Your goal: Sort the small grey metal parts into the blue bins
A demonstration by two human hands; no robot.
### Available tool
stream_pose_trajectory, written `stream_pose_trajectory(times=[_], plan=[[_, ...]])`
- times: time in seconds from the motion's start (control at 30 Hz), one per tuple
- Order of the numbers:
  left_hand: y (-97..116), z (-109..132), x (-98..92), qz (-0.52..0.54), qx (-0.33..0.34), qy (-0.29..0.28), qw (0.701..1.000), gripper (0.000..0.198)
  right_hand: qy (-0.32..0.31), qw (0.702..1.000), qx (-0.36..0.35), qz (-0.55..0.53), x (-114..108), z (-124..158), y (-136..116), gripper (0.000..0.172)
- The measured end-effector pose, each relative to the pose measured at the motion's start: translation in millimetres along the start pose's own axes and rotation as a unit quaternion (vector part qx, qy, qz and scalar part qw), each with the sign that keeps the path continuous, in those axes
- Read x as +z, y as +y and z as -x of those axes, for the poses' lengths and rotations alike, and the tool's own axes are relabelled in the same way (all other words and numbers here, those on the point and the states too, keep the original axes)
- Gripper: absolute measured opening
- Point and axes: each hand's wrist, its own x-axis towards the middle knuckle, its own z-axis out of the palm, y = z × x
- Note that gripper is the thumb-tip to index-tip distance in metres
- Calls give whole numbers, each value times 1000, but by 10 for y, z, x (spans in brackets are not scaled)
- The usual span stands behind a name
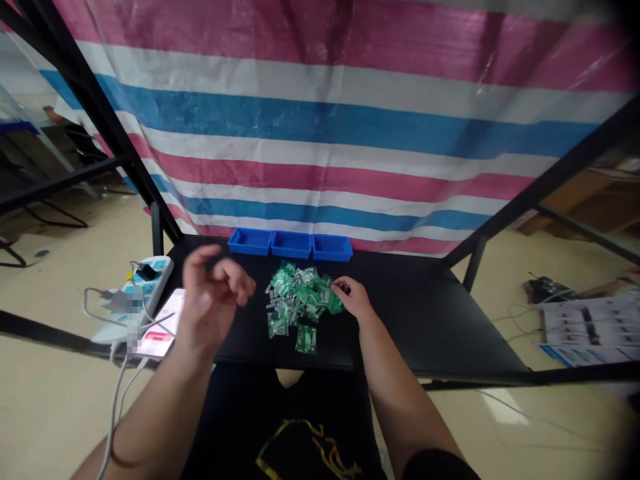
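A pile of small clear and green plastic packets (300, 293) lies on the black table in front of me, with silvery pieces showing among them. One packet (306, 339) sits apart, just on the near side of the heap. My left hand (213, 297) is raised left of the pile, its fingers bent but apart, and nothing shows in it. At the pile's right edge, my right hand (351, 295) has its fingers curled together against the green packets. Whatever is between those fingertips is hidden.
Three blue trays (291, 245) stand side by side behind the pile. To the left lie a lit phone (163, 327) and a white power strip (157, 270) with plugs and cables. A striped sheet (320, 133) hangs behind the table (425, 320), between black frame bars (540, 180).
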Motion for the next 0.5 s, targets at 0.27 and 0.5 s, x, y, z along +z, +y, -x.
stream_pose_trajectory(times=[0.27, 0.5], plan=[[-102, -1484, -187, 23, 284, 208, 936, 17, 13, 1000, 8, -16, 8, 18, -28, 24], [-1390, -1213, -433, -278, 140, 148, 939, 23, 44, 999, -29, 9, -63, 78, -96, 20]])
